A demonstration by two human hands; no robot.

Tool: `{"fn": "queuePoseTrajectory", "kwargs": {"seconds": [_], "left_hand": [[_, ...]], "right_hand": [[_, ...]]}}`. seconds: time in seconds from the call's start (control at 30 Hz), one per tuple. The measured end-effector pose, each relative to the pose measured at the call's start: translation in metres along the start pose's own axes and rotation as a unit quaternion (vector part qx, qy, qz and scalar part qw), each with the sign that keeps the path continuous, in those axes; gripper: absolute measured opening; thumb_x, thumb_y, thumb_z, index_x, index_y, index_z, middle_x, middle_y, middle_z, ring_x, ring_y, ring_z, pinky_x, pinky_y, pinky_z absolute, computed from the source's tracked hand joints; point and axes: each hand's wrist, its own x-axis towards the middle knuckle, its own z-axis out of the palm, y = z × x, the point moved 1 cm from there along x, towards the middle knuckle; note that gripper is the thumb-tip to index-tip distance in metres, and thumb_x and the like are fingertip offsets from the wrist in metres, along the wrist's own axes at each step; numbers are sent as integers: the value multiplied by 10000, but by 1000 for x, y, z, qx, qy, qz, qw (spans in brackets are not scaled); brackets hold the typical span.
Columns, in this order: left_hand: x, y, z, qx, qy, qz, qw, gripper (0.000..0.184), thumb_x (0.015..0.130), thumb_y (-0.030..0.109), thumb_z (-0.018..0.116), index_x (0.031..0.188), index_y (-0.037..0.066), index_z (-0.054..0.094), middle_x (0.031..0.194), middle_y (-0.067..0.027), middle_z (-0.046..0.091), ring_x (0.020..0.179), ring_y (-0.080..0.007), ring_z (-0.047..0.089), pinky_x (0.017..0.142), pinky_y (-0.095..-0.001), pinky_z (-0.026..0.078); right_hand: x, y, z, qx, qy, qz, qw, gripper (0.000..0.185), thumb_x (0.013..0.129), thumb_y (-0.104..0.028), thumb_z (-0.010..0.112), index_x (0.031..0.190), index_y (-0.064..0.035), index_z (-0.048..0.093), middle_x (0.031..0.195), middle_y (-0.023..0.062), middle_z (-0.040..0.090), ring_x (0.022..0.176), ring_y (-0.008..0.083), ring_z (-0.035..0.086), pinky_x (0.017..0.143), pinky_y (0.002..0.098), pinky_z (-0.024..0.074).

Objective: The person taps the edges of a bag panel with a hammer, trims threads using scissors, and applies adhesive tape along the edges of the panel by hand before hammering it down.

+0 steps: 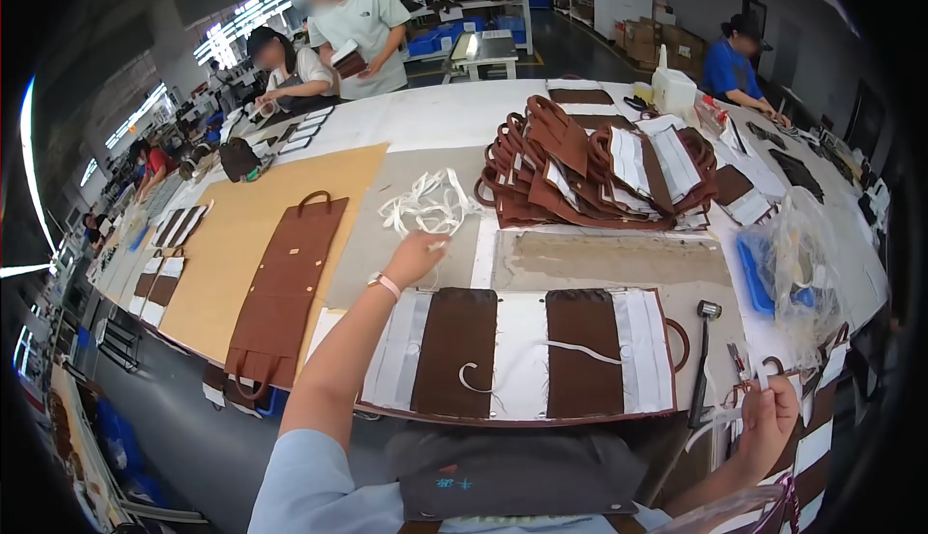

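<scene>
My left hand (414, 258) reaches over the table, its fingers closed on an end of the loose white strips (425, 202) heaped on the grey sheet. At the lower right, my right hand (770, 416) pinches a white strip (763, 375) between thumb and fingers. In front of me lies an unfolded brown bag panel (523, 352), its white lining and two dark brown patches facing up. Two short white strips rest on it, one curled (471, 375), the other fairly straight (586, 349). A brown handle (680, 345) sticks out at its right end.
Brown bags (570, 167) are piled at the back. A hammer (706, 360) lies right of the panel, near clear plastic bags (807, 273) and a blue tray (754, 276). Another brown bag panel (287, 288) lies left on tan board (208, 254). Several people work around the table.
</scene>
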Motion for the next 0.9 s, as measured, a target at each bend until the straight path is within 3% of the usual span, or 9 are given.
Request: {"fn": "queuePoseTrajectory", "kwargs": {"seconds": [0.07, 0.2, 0.3, 0.43, 0.53, 0.57, 0.7, 0.77, 0.9], "left_hand": [[-9, -6, 25, 116, -33, 96, 988, 201, 851, 170, 617, 992, 74, 723, 998, -217, 681, 935, -362, 655, 835, -434, 528], [2, -22, 42, 202, -64, -30, 977, 177, 811, 128, 625, 950, 84, 725, 893, -170, 710, 884, -359, 673, 801, -445, 533], [27, -34, 31, 134, 83, -28, 987, 163, 833, 117, 610, 925, 54, 729, 909, -183, 712, 878, -367, 674, 799, -451, 529], [53, 14, -6, 126, 284, -48, 949, 348, 927, 180, 603, 1254, 61, 608, 1286, -218, 601, 1237, -390, 542, 990, -444, 475], [32, 90, 2, 27, 153, 117, 981, 453, 939, 201, 618, 1363, 81, 517, 1404, -205, 514, 1349, -378, 447, 1085, -439, 402], [9, 141, 1, -136, 46, 136, 980, 440, 951, 183, 610, 1367, 71, 525, 1387, -196, 537, 1357, -350, 447, 1111, -420, 367], [-99, 257, 7, -250, -177, 332, 892, 567, 958, 209, 632, 1462, 56, 422, 1368, -145, 565, 1320, -300, 490, 1175, -377, 278], [-124, 270, 5, -168, -286, 362, 871, 440, 958, 198, 633, 1359, 42, 544, 1199, -142, 659, 1145, -266, 623, 1062, -373, 420], [-123, 243, -26, -221, -365, 192, 884, 217, 958, 171, 631, 1094, 11, 685, 946, -122, 706, 805, -205, 676, 731, -335, 511]], "right_hand": [[-4, 2, 1, 0, -10, -6, 1000, 273, 980, -210, 609, 955, 62, 605, 597, -2, 487, 463, 37, 353, 432, 202, 275], [-5, -10, -1, -8, -4, -20, 1000, 280, 972, -221, 623, 951, 58, 608, 611, 4, 506, 467, 38, 372, 432, 202, 288], [-4, -8, -8, 0, 23, -20, 1000, 283, 967, -222, 628, 938, 60, 613, 622, 10, 514, 464, 41, 376, 427, 205, 290], [-8, -2, -11, 56, -5, -17, 998, 274, 960, -204, 629, 935, 69, 622, 632, 22, 525, 464, 50, 395, 425, 203, 301], [-4, 6, 14, 92, -27, 15, 995, 224, 946, -144, 611, 925, 77, 636, 643, 41, 550, 476, 64, 440, 435, 207, 321], [0, 7, 29, 85, -59, 42, 994, 168, 928, -83, 589, 906, 71, 654, 662, 43, 570, 499, 64, 460, 461, 213, 340], [8, 16, 107, -28, -240, 154, 958, 142, 897, -11, 640, 1016, 30, 706, 790, 48, 666, 679, 114, 577, 594, 255, 447], [11, 20, 128, -8, -319, 58, 946, 151, 891, -38, 651, 1027, 12, 695, 838, 91, 683, 735, 150, 618, 635, 269, 468], [31, 18, 112, -62, -403, 135, 903, 107, 903, -76, 661, 967, 4, 693, 815, 75, 689, 719, 138, 614, 626, 271, 467]]}}
